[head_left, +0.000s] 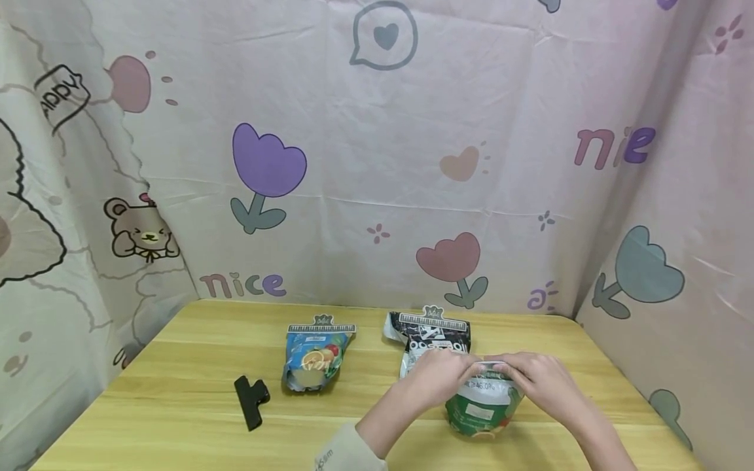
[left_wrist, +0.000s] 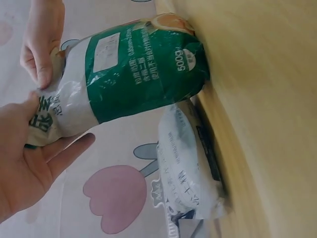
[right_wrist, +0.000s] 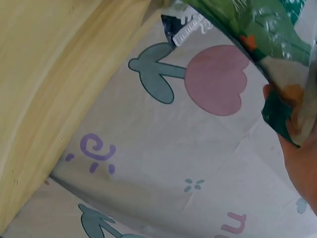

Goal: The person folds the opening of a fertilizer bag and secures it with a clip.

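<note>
A green and white plastic food pouch [head_left: 480, 415] stands upright on the right part of the wooden table. My left hand [head_left: 438, 376] pinches one side of its top edge. Opposite it, my right hand [head_left: 538, 379] pinches the other side, with the thumb on the near face. In the left wrist view the white upper part of the pouch [left_wrist: 133, 69] looks creased, and its printed top edge bends between the hands. The right wrist view shows the right hand [right_wrist: 302, 166] at a folded green corner of the pouch [right_wrist: 270, 37].
Behind the left hand, a black and white bag [head_left: 438, 345] carries a piano-key clip [head_left: 432, 320]. A blue fruit-print pouch [head_left: 318, 363] with a similar clip [head_left: 321, 327] stands left of it. A black clip [head_left: 252, 400] lies at the left on the table [head_left: 177, 392]. A patterned curtain [head_left: 353, 163] hangs behind.
</note>
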A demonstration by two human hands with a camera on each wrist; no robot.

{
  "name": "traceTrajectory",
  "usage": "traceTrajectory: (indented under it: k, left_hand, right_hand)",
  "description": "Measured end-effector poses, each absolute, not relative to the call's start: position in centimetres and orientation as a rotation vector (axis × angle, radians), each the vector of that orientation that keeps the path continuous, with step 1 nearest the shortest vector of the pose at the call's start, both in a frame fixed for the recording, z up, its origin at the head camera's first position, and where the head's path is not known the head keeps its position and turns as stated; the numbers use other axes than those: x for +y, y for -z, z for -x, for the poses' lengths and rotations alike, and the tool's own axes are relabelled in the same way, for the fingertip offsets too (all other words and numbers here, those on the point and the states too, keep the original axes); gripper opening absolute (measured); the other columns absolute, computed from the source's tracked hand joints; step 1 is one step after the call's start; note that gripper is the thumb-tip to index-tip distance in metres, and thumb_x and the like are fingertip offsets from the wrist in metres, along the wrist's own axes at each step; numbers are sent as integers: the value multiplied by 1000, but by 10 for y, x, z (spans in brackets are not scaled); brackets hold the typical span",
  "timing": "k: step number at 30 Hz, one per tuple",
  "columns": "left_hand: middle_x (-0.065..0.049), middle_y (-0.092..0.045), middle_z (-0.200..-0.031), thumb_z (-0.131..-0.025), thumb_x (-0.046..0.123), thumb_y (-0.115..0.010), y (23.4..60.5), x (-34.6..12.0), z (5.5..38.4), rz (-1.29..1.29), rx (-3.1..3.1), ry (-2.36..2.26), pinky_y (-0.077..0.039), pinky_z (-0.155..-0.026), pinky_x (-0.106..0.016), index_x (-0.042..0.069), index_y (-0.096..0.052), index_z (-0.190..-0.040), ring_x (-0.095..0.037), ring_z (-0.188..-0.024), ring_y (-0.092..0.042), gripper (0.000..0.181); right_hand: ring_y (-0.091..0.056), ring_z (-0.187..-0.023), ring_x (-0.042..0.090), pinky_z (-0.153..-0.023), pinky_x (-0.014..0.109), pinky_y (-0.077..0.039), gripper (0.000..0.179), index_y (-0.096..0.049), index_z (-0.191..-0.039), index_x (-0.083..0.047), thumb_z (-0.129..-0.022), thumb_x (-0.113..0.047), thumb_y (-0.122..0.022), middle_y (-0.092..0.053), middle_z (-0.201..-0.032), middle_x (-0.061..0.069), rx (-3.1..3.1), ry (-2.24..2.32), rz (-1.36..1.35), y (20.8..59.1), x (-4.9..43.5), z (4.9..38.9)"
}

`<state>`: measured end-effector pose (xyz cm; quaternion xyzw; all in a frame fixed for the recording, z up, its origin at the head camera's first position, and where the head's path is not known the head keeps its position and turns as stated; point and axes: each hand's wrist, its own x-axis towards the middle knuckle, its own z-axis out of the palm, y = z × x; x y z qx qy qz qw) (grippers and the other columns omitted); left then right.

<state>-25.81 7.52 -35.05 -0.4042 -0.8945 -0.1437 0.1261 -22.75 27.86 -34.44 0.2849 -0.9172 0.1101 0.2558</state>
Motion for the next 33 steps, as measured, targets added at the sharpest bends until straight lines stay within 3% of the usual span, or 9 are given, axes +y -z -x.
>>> traceTrajectory:
  k: [5, 13, 22, 25, 29, 33]
  left_hand:
    - [10, -48, -59, -99, 36, -36, 352, 78, 259, 1118, -2592, 410, -42, -57, -19, 19, -67, -98, -5, -56, -45, 35]
    - [10, -63, -77, -98, 36, -39, 355, 75, 261, 1157, -2610, 514, -46, -69, -19, 18, -67, -105, -4, -71, -58, 34]
    - [9, -59, -69, -97, 33, -44, 354, 75, 262, 1127, -2585, 541, -44, -60, -18, 17, -68, -100, -4, -61, -51, 29]
    - [10, -66, -83, -93, 29, -52, 355, 75, 263, 1159, -2532, 600, -45, -63, -15, 17, -68, -107, -1, -70, -57, 24]
    - [8, -66, -102, -87, 32, -62, 357, 73, 265, 1205, -2502, 659, -45, -70, -14, 18, -66, -115, -1, -82, -60, 32]
    - [9, -68, -89, -83, 34, -66, 357, 74, 267, 1215, -2521, 725, -41, -61, -10, 19, -69, -110, 3, -67, -54, 31]
  right_hand:
    - [-63, -68, 12, -55, 29, -49, 8, -71, -86, -17, -81, -12, -68, -68, -78, -4, -2449, -275, -760, 345, 277, 229]
    - [-63, -88, 20, -72, 41, -52, 14, -71, -97, -12, -85, -9, -64, -68, -94, -2, -2534, -518, -762, 339, 284, 225]
    - [-61, -74, 7, -59, 30, -52, 15, -69, -89, -11, -82, 1, -65, -68, -82, -3, -2441, -496, -866, 341, 287, 228]
    - [-61, -75, 7, -60, 29, -52, 15, -70, -94, -9, -80, -5, -68, -68, -87, 0, -2460, -533, -869, 342, 288, 227]
    - [-56, -69, 2, -55, 24, -49, 24, -69, -100, -8, -77, -13, -73, -68, -91, 2, -2527, -566, -845, 343, 288, 227]
    - [-48, -59, -2, -48, 21, -43, 20, -71, -95, -7, -76, -9, -73, -69, -85, 3, -2556, -609, -801, 343, 286, 228]
